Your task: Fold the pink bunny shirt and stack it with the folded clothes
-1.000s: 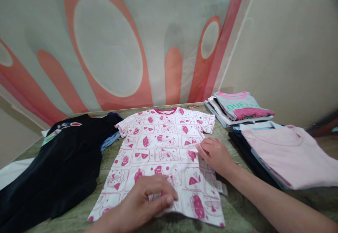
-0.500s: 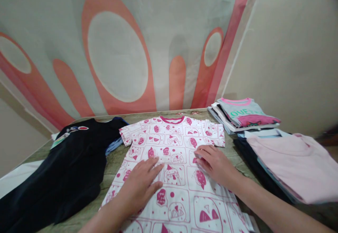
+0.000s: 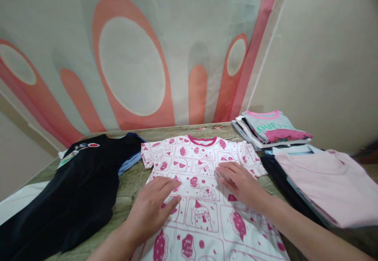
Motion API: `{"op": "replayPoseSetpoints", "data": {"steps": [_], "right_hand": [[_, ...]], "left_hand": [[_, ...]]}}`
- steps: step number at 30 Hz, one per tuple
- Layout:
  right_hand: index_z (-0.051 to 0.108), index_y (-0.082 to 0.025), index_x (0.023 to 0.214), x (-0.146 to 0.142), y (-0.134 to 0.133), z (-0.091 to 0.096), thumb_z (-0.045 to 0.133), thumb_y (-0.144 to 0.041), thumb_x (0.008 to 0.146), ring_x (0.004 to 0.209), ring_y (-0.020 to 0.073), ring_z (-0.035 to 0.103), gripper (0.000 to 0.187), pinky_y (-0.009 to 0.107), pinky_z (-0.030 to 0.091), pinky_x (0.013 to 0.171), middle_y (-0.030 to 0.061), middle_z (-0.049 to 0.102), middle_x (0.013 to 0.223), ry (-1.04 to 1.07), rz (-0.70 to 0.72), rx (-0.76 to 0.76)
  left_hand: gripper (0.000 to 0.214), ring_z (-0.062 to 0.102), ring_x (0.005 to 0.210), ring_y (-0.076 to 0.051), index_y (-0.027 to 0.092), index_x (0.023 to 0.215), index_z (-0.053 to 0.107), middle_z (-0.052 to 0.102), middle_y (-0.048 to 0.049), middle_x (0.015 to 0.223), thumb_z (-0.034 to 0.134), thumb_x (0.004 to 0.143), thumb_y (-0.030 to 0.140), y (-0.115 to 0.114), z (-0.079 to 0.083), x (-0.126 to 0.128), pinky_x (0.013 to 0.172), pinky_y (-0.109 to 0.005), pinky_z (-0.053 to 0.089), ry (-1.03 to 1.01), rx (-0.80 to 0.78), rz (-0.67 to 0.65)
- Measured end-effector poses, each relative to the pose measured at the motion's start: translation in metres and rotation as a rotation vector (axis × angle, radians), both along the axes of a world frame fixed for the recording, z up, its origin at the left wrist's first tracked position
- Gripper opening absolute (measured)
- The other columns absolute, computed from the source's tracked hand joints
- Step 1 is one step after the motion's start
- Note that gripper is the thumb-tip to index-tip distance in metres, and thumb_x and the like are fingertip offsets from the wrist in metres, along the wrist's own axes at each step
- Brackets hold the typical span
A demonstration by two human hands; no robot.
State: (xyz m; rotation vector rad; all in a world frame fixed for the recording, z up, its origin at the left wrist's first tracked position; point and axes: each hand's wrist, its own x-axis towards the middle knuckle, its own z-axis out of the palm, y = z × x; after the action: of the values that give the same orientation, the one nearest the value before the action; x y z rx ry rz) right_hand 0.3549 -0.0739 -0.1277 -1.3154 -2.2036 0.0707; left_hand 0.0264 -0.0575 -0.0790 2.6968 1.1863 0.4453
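Note:
A white T-shirt with a pink cartoon print (image 3: 203, 166) lies flat on the mottled green table (image 3: 126, 182), collar pointing away from me. My left hand (image 3: 152, 209) rests flat on its left half, fingers stretched out. On the right half lies my right hand (image 3: 240, 184), palm down with its fingers extended. Neither hand holds anything.
A black garment (image 3: 71, 198) sprawls on the left over something blue. At the right stand a folded pile topped by a grey and pink shirt (image 3: 271, 127) and a nearer pile topped by a pale pink shirt (image 3: 325, 182). A wall with orange shapes rises behind the table.
The printed shirt has slid toward me. My left hand went from a pinch near the hem to lying flat higher up. The right hand stays flat on the cloth.

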Motion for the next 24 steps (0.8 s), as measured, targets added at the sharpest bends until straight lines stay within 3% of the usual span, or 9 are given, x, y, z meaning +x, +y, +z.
{"op": "replayPoseSetpoints", "data": {"steps": [2,4,6,7,10,13,16,19,24], "right_hand": [[0.061,-0.024,0.117,-0.005,-0.001,0.002,0.052,-0.03,0.095,0.116,0.0234,0.051,0.024,0.041,0.04,0.098,0.0076,0.062,0.124,0.013,0.105,-0.046],[0.063,-0.024,0.111,-0.01,-0.004,0.006,0.053,-0.031,0.095,0.113,0.0217,0.053,0.02,0.039,0.039,0.098,0.0068,0.064,0.119,0.046,0.189,-0.093],[0.065,-0.021,0.099,-0.014,-0.008,0.01,0.049,-0.032,0.098,0.1,0.0187,0.058,0.019,0.035,0.042,0.09,0.0063,0.068,0.103,0.076,0.256,-0.139],[0.065,-0.02,0.091,-0.016,-0.01,0.011,0.046,-0.032,0.099,0.09,0.0173,0.059,0.024,0.032,0.044,0.083,0.0053,0.068,0.091,0.08,0.269,-0.158],[0.061,-0.019,0.073,-0.018,-0.014,0.011,0.041,-0.033,0.101,0.07,0.0151,0.055,0.037,0.03,0.042,0.07,0.0019,0.06,0.067,0.08,0.211,-0.154],[0.065,-0.02,0.09,-0.016,-0.011,0.006,0.041,-0.031,0.1,0.084,0.0177,0.058,0.028,0.034,0.043,0.081,0.0056,0.066,0.085,0.113,0.14,-0.072],[0.064,-0.022,0.109,-0.011,-0.004,0.001,0.043,-0.029,0.099,0.1,0.0203,0.058,0.024,0.039,0.043,0.091,0.0085,0.067,0.107,0.119,0.157,-0.029],[0.066,-0.023,0.109,-0.011,-0.003,0.0,0.046,-0.029,0.098,0.103,0.0212,0.058,0.023,0.04,0.043,0.091,0.0084,0.067,0.11,0.098,0.212,-0.042],[0.068,-0.02,0.09,-0.017,-0.014,0.007,0.046,-0.029,0.099,0.083,0.0166,0.06,0.025,0.03,0.044,0.076,0.0057,0.069,0.088,0.109,0.271,-0.116]], "left_hand": [[0.042,0.057,0.116,-0.028,0.025,0.128,0.058,0.061,-0.0096,0.129,0.056,0.09,0.043,0.001,0.0,0.0,0.095,-0.04,0.046,0.074,0.057,-0.098],[0.032,0.064,0.098,-0.023,0.023,0.113,0.067,0.07,-0.0075,0.107,0.05,0.094,0.043,0.002,-0.002,0.0,0.085,-0.034,0.05,0.132,-0.012,-0.097],[0.039,0.064,0.074,-0.016,0.02,0.09,0.071,0.07,-0.0026,0.078,0.038,0.1,0.04,0.003,-0.003,0.0,0.073,-0.027,0.05,0.108,-0.077,-0.008],[0.042,0.064,0.074,-0.015,0.02,0.089,0.07,0.069,-0.0021,0.078,0.035,0.101,0.039,0.004,-0.005,-0.001,0.074,-0.026,0.05,0.081,-0.07,0.026],[0.039,0.055,0.117,-0.025,0.024,0.125,0.06,0.062,-0.0075,0.127,0.045,0.097,0.046,0.008,-0.012,-0.003,0.099,-0.039,0.043,0.091,0.049,-0.022],[0.052,0.043,0.131,-0.029,0.028,0.139,0.047,0.048,-0.0093,0.145,0.051,0.092,0.049,0.013,-0.017,-0.002,0.105,-0.047,0.036,0.213,0.069,-0.097],[0.034,0.057,0.111,-0.024,0.023,0.121,0.062,0.063,-0.0094,0.122,0.048,0.095,0.041,0.013,-0.01,0.002,0.096,-0.04,0.044,0.208,0.024,-0.078],[0.024,0.061,0.091,-0.02,0.021,0.097,0.067,0.067,-0.0068,0.097,0.047,0.096,0.034,0.009,0.001,0.005,0.081,-0.031,0.048,0.158,-0.001,-0.066],[0.045,0.054,0.055,-0.012,0.019,0.062,0.059,0.057,0.001,0.059,0.04,0.099,0.038,0.003,-0.002,0.002,0.056,-0.023,0.04,0.174,-0.068,0.004]]}}
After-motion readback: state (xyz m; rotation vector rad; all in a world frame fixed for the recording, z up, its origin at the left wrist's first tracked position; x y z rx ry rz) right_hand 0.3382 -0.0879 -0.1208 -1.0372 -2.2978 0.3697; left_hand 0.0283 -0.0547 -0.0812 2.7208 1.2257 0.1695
